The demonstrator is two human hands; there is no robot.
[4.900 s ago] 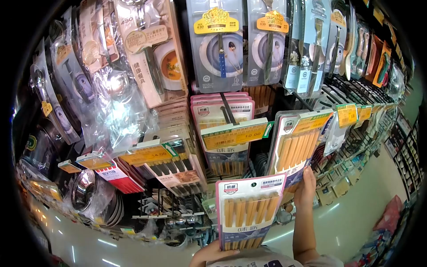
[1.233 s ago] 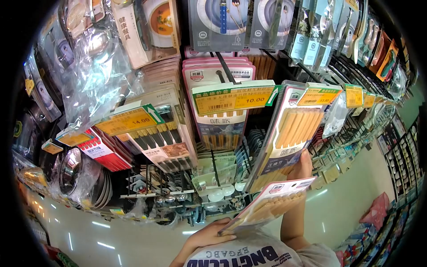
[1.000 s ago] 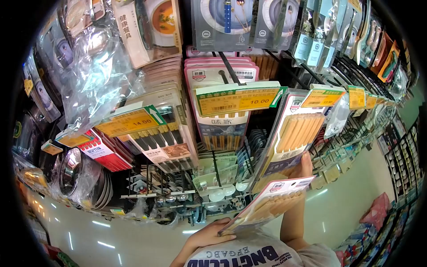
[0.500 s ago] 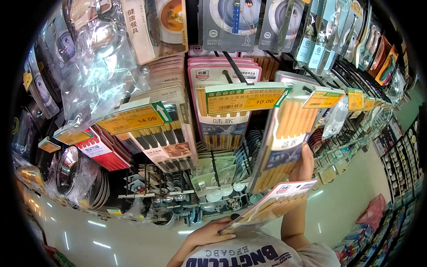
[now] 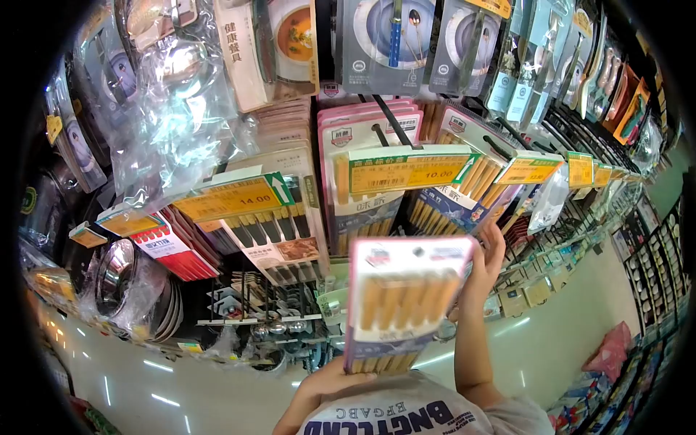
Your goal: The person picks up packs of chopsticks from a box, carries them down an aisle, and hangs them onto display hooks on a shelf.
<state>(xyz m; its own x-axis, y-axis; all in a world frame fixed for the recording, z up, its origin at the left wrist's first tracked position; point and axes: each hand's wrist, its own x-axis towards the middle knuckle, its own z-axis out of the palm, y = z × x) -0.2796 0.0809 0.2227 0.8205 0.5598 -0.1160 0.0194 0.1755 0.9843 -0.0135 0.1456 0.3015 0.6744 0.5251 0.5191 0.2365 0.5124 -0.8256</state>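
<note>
My left hand (image 5: 335,378) grips the lower left corner of a pink-edged chopstick pack (image 5: 406,301), held upright and facing me, slightly blurred. My right hand (image 5: 490,255) is raised just right of that pack, fingers apart, beneath a hanging chopstick pack (image 5: 451,203) on the right hook. Whether its fingertips touch either pack is unclear. To the left, more pink-edged packs (image 5: 366,206) hang behind a yellow 10.00 price tag (image 5: 409,172).
Black-handled chopstick packs (image 5: 279,239) and red packs (image 5: 174,246) hang at the left. Cutlery packs (image 5: 388,43) hang above. Metal bowls (image 5: 116,275) are at the lower left. A pink bag (image 5: 610,348) lies at the lower right, beyond the floor (image 5: 239,391).
The pack in my left hand has swung from tilted to upright, facing me. My right hand has come off the hanging pack's lower part, its fingers spreading, and that pack hangs further back.
</note>
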